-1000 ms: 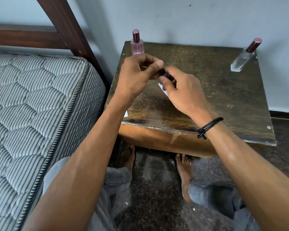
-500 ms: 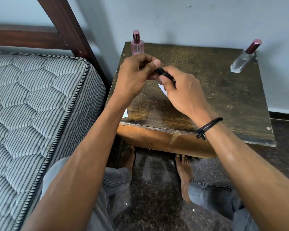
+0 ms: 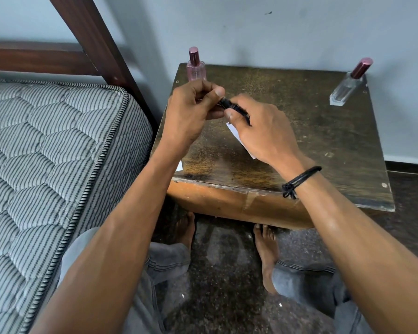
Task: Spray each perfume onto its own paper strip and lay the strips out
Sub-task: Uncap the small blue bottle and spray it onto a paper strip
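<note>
- The dark perfume vial (image 3: 229,106) is held in the air over the middle of the counter (image 3: 311,145), toward its left edge, and lies slanted between the two hands.
- The left hand (image 3: 193,109) has its fingers curled, with thumb and fingertips pinching the vial's upper end.
- The right hand (image 3: 263,131) wraps the vial's lower part, knuckles up, thumb along its side; most of the vial is hidden inside this grip.
- A white paper strip (image 3: 238,137) shows from under the right palm. Whether it is held or lies on the counter cannot be told.
- A white scrap (image 3: 179,165) peeks out at the counter's left edge, behind the left forearm.
- A pink bottle (image 3: 196,67) stands capped at the far left corner, and a clear bottle (image 3: 346,89) with a dark red cap stands near the far right corner.
- Both forearms reach in from the front edge; a black cord bracelet (image 3: 299,180) circles the right wrist.
- A striped mattress (image 3: 58,153) and a wooden bed frame (image 3: 94,39) are beside the left edge.
</note>
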The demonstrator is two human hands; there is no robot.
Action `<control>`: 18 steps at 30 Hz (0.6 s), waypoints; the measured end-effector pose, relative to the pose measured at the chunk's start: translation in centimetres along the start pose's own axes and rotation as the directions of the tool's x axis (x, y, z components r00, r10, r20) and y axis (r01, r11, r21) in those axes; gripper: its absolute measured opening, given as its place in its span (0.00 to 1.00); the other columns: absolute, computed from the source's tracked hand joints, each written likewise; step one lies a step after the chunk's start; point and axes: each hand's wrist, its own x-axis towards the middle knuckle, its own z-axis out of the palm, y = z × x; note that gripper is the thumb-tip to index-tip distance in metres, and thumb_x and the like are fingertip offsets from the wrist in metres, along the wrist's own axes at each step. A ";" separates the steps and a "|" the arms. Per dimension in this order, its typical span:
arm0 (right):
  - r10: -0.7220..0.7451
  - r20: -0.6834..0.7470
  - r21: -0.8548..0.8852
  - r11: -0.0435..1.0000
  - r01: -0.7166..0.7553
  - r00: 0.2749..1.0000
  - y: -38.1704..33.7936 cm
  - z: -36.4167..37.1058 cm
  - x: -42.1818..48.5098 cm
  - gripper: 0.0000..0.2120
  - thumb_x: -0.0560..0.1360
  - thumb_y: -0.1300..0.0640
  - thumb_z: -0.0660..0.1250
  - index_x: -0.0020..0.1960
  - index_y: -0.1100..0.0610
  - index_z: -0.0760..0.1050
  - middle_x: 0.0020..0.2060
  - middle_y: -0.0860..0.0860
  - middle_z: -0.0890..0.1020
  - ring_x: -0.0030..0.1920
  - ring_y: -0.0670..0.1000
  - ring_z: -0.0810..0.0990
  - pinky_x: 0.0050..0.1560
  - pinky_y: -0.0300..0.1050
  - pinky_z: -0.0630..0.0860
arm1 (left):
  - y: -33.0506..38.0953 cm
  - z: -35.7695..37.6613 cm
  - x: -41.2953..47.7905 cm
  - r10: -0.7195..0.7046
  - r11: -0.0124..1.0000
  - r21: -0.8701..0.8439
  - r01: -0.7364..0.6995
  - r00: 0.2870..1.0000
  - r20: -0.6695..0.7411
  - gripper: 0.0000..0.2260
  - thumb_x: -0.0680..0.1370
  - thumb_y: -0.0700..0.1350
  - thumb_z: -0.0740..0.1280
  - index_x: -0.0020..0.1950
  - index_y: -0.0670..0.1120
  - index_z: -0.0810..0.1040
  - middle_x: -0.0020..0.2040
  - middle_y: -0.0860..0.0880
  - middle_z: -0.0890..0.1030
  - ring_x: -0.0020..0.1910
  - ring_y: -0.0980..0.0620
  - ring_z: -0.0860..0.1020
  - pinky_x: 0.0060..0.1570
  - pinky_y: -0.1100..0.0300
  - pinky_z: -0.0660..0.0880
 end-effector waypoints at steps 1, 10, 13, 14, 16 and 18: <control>0.004 0.005 0.003 1.000 -0.004 1.000 0.0 -0.1 0.0 0.13 0.85 0.47 0.59 0.63 0.52 0.76 0.36 0.48 0.77 0.33 0.51 0.73 0.29 0.40 0.60 | 0.0 0.1 0.0 -0.005 1.000 -0.007 0.005 1.000 0.001 0.06 0.81 0.41 0.69 0.51 0.38 0.81 0.43 0.42 0.85 0.43 0.46 0.86 0.46 0.55 0.83; 0.111 0.058 0.012 0.994 -0.112 0.992 2.6 -0.1 -1.3 0.12 0.85 0.47 0.59 0.58 0.53 0.77 0.34 0.50 0.80 0.35 0.55 0.79 0.34 0.50 0.74 | 0.9 -5.8 1.8 -0.097 0.974 -0.227 0.003 0.909 -0.406 0.08 0.83 0.42 0.65 0.46 0.40 0.79 0.37 0.45 0.84 0.36 0.49 0.84 0.44 0.56 0.82; 0.132 0.027 0.080 0.988 -0.133 0.991 2.5 0.0 -0.9 0.13 0.85 0.46 0.58 0.57 0.53 0.76 0.38 0.51 0.84 0.33 0.53 0.79 0.36 0.52 0.77 | 0.8 -5.4 1.5 -0.049 0.991 -0.134 0.004 0.941 -0.334 0.08 0.83 0.43 0.65 0.52 0.37 0.79 0.41 0.42 0.85 0.40 0.45 0.85 0.45 0.56 0.83; 0.130 0.016 0.100 0.986 -0.131 0.991 2.2 0.1 -0.5 0.13 0.85 0.46 0.58 0.58 0.53 0.77 0.39 0.51 0.84 0.33 0.52 0.79 0.35 0.50 0.75 | 0.6 -4.7 1.4 -0.043 0.995 -0.097 0.016 0.957 -0.288 0.08 0.83 0.42 0.65 0.53 0.37 0.78 0.42 0.41 0.85 0.40 0.45 0.86 0.45 0.56 0.83; 0.129 -0.001 0.135 0.983 -0.127 0.992 1.7 0.1 0.1 0.13 0.85 0.46 0.59 0.60 0.53 0.77 0.40 0.50 0.84 0.33 0.51 0.78 0.35 0.47 0.72 | 0.4 -3.2 1.1 -0.048 0.999 -0.029 0.043 0.974 -0.220 0.08 0.83 0.42 0.67 0.54 0.37 0.79 0.44 0.40 0.85 0.41 0.45 0.86 0.45 0.55 0.83; 0.144 0.004 0.155 0.977 -0.143 0.990 1.6 0.1 0.1 0.13 0.85 0.46 0.59 0.59 0.53 0.76 0.40 0.50 0.84 0.37 0.52 0.81 0.38 0.48 0.75 | 0.1 -2.6 0.9 -0.040 0.997 0.052 0.050 0.983 -0.181 0.06 0.81 0.43 0.69 0.52 0.40 0.81 0.43 0.43 0.86 0.41 0.46 0.86 0.46 0.52 0.84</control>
